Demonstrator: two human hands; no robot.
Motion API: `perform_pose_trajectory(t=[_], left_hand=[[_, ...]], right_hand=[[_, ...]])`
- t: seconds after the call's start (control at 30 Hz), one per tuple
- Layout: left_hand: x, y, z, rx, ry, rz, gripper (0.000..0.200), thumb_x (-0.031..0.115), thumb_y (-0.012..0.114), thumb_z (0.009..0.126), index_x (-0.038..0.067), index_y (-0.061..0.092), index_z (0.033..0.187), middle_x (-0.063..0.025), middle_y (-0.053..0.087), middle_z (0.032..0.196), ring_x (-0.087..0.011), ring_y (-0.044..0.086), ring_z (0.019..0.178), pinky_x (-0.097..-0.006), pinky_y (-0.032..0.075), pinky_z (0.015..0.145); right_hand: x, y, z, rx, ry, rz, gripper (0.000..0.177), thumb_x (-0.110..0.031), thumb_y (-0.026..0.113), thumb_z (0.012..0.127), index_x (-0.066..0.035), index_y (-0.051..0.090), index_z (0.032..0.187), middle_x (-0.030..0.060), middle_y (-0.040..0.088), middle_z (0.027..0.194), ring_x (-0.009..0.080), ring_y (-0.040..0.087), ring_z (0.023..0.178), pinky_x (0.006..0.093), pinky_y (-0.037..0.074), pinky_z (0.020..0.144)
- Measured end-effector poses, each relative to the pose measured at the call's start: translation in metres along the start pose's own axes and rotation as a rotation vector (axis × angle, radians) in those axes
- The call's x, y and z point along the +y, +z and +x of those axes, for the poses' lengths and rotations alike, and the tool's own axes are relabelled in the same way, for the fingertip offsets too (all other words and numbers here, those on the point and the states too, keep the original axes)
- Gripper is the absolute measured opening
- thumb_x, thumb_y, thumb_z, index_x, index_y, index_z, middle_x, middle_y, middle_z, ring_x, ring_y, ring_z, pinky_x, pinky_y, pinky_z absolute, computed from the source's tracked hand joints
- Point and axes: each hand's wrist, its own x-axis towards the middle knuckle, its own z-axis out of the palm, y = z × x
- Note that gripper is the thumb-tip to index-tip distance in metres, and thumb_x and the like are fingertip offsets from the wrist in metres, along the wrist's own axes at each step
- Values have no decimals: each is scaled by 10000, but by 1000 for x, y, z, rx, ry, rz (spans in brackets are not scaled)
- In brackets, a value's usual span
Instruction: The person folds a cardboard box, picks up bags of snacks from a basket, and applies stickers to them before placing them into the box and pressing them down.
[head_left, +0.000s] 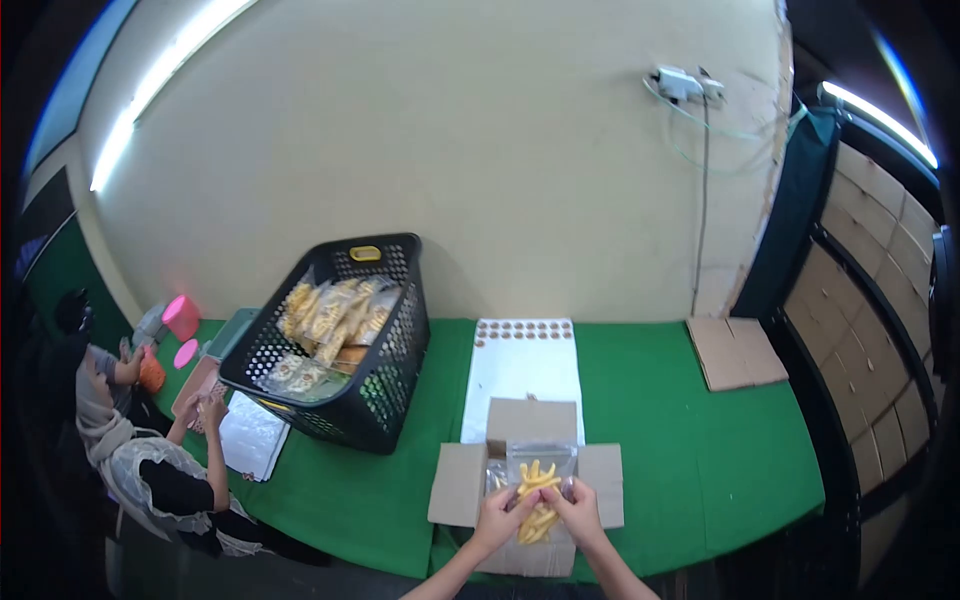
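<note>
Bag of fries [539,500] grasped by left hand [502,518] and right hand [573,508], above open box [533,562] on green desk [690,480].

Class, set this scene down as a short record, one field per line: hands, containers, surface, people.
left hand: pinching clear bag of yellow sticks
right hand: pinching same bag, other side
box: cardboard, flaps open, beneath the bag
basket: black, holding filled bags, left of box
sheet: white, rows of brown discs
surface: green cloth
other person: far left, hands raised
</note>
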Motion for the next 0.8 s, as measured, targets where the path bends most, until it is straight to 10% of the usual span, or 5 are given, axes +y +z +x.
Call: perform_pose_trajectory(t=[0.8], left_hand=[[-5,-109,3,308,37,355,271,232,644,754,-26,594,685,-61,501,506,-79,437,445,-251,341,410]], right_hand=[[39,106,21,-236,-21,-133,223,-83,561,809,27,490,989,37,555,917,83,519,844,220,421,731]])
